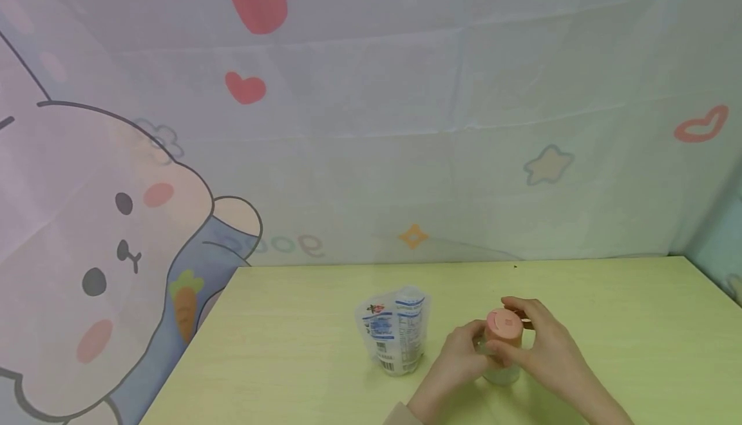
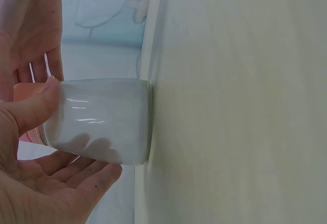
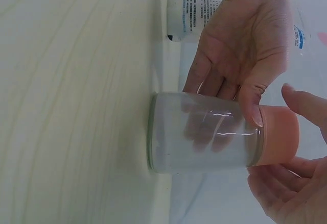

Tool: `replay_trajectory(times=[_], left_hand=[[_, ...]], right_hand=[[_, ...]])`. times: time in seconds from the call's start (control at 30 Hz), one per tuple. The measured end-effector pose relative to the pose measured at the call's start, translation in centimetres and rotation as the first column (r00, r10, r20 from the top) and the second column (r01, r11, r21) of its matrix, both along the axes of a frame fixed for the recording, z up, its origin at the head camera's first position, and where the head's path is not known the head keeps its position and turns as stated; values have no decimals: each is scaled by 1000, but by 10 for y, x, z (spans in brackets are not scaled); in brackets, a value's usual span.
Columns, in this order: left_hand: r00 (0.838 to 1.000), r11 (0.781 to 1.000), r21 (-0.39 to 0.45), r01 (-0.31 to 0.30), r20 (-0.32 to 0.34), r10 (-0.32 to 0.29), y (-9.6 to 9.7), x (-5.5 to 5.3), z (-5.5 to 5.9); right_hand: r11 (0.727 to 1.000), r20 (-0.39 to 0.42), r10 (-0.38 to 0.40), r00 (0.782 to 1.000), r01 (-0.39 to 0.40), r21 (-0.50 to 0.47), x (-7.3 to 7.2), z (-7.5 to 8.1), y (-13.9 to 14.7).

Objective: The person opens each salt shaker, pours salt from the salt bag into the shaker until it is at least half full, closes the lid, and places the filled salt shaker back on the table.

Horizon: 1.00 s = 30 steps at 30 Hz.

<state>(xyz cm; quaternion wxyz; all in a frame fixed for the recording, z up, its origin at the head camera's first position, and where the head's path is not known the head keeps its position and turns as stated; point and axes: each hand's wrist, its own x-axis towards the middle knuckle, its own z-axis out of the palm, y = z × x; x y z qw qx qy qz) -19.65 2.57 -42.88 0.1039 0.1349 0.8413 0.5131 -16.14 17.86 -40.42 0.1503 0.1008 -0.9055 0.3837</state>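
On the backdrop [image 1: 359, 167], pale letters [image 1: 284, 245] are shown in mirror writing; "goo" can be made out from right to left, with the end blurred beside the printed rabbit [image 1: 124, 245]. On the pouch [image 1: 400, 328], blue and dark lines of print and a barcode [image 1: 387, 366] are carried, too small to be read. The lid [image 1: 504, 323] is marked with a curved line and a small square, in which no wording can be discerned.
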Motion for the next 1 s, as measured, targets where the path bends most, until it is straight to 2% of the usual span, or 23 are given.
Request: replay_trajectory(times=[0.37,0.73,1.0], left_hand=[[999,1000,9,-27,22,27,2,0,-1],[999,999,-7,-36,9,36,2,1,0],[1000,1000,-11,-9,5,9,1,0,0]], right_hand=[[1000,-26,-5,1000,6,27,-1,-2,1],[999,-32,2,999,-1,47,-1,-1,1],[999,-50,1,999,2,52,0,-2,0]])
